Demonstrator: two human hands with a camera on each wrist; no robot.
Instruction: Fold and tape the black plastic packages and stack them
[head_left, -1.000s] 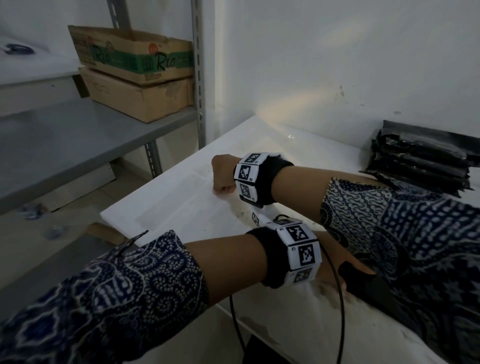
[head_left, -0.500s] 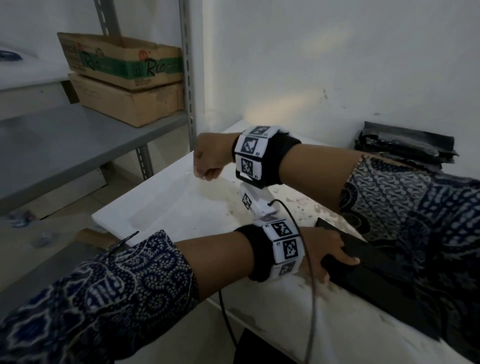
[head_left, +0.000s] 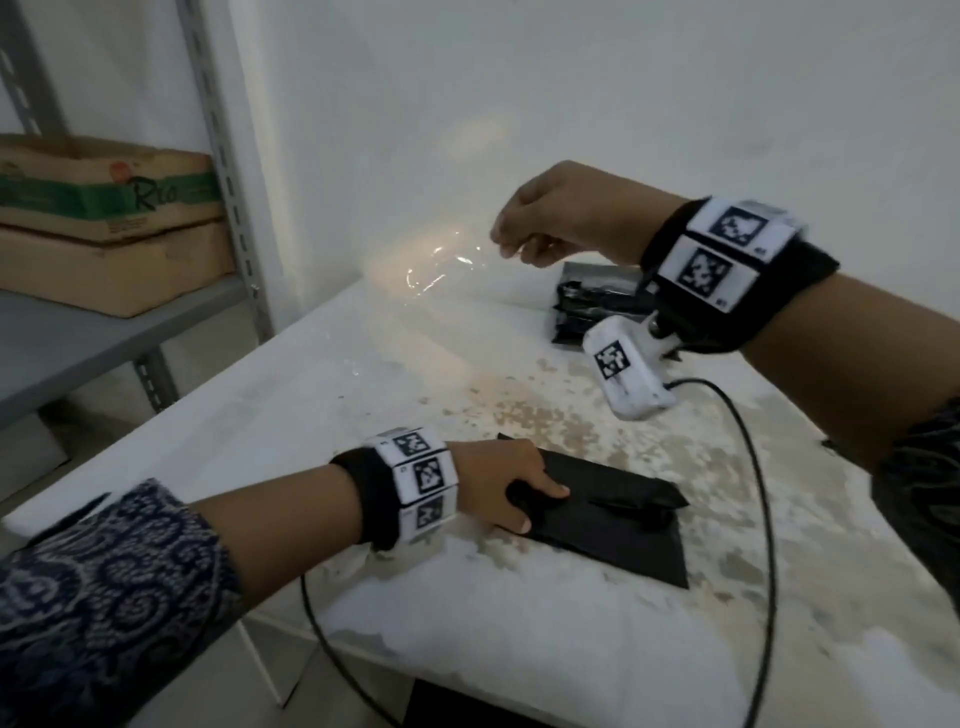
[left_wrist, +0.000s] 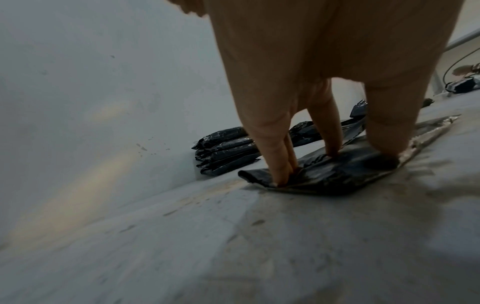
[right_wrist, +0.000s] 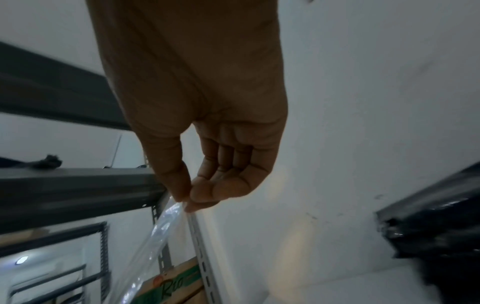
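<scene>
A folded black plastic package (head_left: 613, 525) lies flat near the front of the white table (head_left: 467, 649). My left hand (head_left: 514, 493) presses down on its left end; in the left wrist view its straight fingertips (left_wrist: 280, 176) push into the package (left_wrist: 337, 170). My right hand (head_left: 540, 218) is raised above the back of the table and pinches a strip of clear tape (head_left: 436, 265) between thumb and fingers. The tape (right_wrist: 161, 236) trails down and left from that pinch (right_wrist: 187, 200). A stack of taped black packages (head_left: 592, 301) sits against the wall.
A grey metal shelf rack (head_left: 223, 156) stands left of the table with two cardboard boxes (head_left: 104, 223) on it. A black cable (head_left: 763, 493) hangs from my right wrist across the table. The white wall runs close behind the stack (left_wrist: 226, 152).
My right hand has risen from the table's left side and moved right, with clear tape now showing in its pinch. My left hand stays pressed on the black package.
</scene>
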